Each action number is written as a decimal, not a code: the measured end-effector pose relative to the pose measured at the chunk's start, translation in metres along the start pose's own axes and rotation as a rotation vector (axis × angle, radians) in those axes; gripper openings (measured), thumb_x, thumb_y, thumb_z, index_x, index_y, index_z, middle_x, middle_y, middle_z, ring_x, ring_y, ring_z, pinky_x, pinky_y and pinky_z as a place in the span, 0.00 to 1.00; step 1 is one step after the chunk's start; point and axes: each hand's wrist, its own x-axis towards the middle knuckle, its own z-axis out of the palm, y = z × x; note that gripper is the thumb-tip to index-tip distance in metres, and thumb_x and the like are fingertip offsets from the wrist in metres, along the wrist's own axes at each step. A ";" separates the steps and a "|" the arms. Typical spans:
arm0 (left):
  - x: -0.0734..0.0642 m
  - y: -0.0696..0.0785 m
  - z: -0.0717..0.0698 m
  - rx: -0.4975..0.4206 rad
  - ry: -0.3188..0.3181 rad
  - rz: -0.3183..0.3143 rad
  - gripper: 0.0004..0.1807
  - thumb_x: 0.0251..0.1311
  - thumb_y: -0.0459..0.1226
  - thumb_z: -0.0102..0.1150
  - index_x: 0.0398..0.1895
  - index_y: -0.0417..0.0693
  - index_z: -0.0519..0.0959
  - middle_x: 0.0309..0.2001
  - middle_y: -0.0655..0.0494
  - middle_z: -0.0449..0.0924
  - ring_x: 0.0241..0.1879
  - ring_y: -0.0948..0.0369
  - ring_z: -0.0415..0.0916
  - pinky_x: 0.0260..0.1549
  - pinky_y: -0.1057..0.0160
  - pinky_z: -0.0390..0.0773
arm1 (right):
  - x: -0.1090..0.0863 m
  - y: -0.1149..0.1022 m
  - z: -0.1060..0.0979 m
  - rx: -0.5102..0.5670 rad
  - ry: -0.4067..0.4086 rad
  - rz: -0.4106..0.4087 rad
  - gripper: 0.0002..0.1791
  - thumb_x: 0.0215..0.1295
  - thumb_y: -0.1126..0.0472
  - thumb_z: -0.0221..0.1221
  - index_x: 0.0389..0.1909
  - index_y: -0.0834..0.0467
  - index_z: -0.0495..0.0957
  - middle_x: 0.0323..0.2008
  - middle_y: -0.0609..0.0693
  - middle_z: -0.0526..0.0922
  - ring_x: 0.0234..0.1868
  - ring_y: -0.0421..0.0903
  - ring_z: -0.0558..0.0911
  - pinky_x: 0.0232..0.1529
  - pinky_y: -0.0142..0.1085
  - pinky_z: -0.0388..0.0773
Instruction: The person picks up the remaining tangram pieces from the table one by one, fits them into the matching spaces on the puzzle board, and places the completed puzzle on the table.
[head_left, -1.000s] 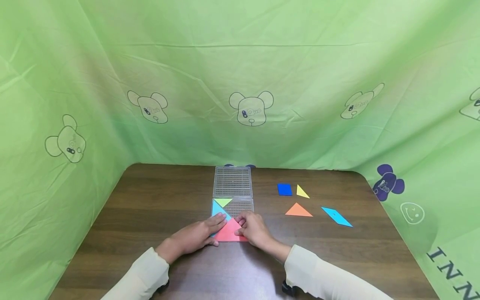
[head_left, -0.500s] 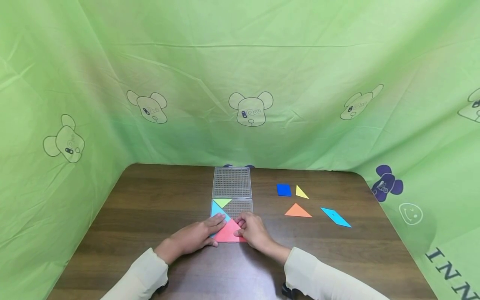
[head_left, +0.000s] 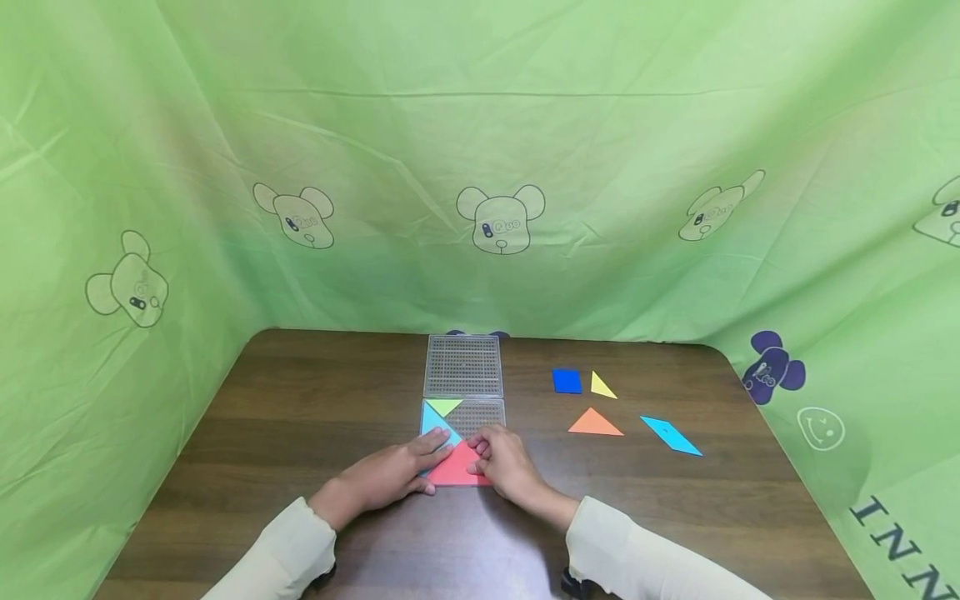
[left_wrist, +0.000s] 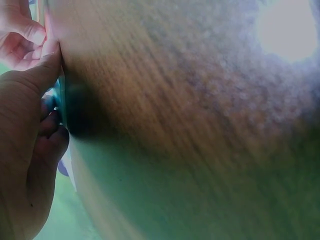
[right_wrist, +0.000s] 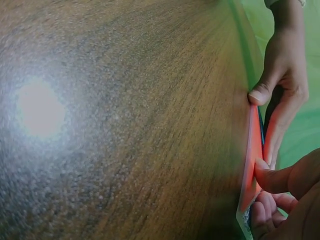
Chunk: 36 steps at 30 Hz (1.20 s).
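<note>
A hinged clear plastic case lies opened out, with tangram pieces in its near half [head_left: 483, 413]. A large red triangle [head_left: 454, 470] fills the near side, a large light blue triangle [head_left: 435, 422] the left, and a small green triangle [head_left: 444, 407] the far left corner. My left hand [head_left: 386, 475] rests flat fingers over the blue and red triangles, thumb at the near left corner. With curled fingers and thumb, my right hand [head_left: 510, 467] holds the red triangle at its right part. In the right wrist view, the thumb presses the red face; the fingers partly hide the case's corner.
The gridded other half [head_left: 463, 367] of the case lies behind. On the right of the wooden table [head_left: 330, 375] are a dark blue square [head_left: 567, 382], a yellow triangle [head_left: 602, 386], an orange triangle [head_left: 595, 422] and a light blue parallelogram [head_left: 671, 436]. Green cloth [head_left: 390, 283] hangs around.
Both hands stay at the red triangle in nearly the same pose. The whole head view has shifted very slightly; the loose pieces lie as before.
</note>
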 end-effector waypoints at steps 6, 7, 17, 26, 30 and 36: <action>0.000 0.000 0.001 0.020 0.005 0.006 0.37 0.71 0.51 0.59 0.79 0.52 0.63 0.82 0.52 0.53 0.77 0.52 0.62 0.65 0.52 0.77 | 0.001 0.000 -0.001 0.013 -0.012 0.012 0.11 0.53 0.74 0.73 0.37 0.65 0.84 0.31 0.52 0.81 0.32 0.40 0.78 0.33 0.27 0.78; 0.000 0.000 0.001 0.024 0.008 0.008 0.37 0.71 0.51 0.59 0.79 0.52 0.63 0.82 0.52 0.53 0.77 0.51 0.62 0.65 0.52 0.77 | 0.001 0.000 -0.001 0.013 -0.016 0.015 0.11 0.53 0.73 0.73 0.37 0.64 0.83 0.31 0.52 0.81 0.32 0.40 0.78 0.33 0.27 0.78; 0.000 0.000 0.001 0.043 0.018 0.024 0.35 0.71 0.51 0.59 0.78 0.55 0.64 0.82 0.51 0.54 0.75 0.51 0.66 0.63 0.54 0.79 | 0.003 0.000 -0.003 -0.010 -0.020 0.001 0.11 0.53 0.72 0.74 0.35 0.64 0.83 0.30 0.51 0.81 0.31 0.39 0.78 0.33 0.27 0.77; 0.000 0.001 0.000 0.037 0.014 0.015 0.35 0.71 0.52 0.59 0.78 0.54 0.65 0.82 0.50 0.54 0.76 0.50 0.65 0.63 0.52 0.79 | 0.007 0.002 -0.007 0.001 -0.085 0.013 0.10 0.55 0.70 0.74 0.36 0.63 0.83 0.31 0.51 0.81 0.32 0.39 0.78 0.33 0.27 0.77; 0.000 0.001 0.001 0.035 0.011 0.008 0.35 0.71 0.52 0.58 0.78 0.54 0.64 0.82 0.50 0.54 0.76 0.49 0.64 0.65 0.51 0.77 | 0.007 0.005 -0.015 0.035 -0.118 0.011 0.12 0.55 0.68 0.75 0.38 0.64 0.84 0.31 0.52 0.83 0.31 0.39 0.79 0.33 0.27 0.78; -0.001 0.001 0.000 0.029 0.016 0.016 0.35 0.72 0.51 0.58 0.79 0.55 0.63 0.82 0.50 0.54 0.76 0.50 0.64 0.65 0.52 0.77 | 0.005 0.019 -0.039 -0.003 -0.083 0.010 0.12 0.54 0.68 0.75 0.38 0.64 0.84 0.32 0.52 0.82 0.32 0.40 0.81 0.35 0.28 0.79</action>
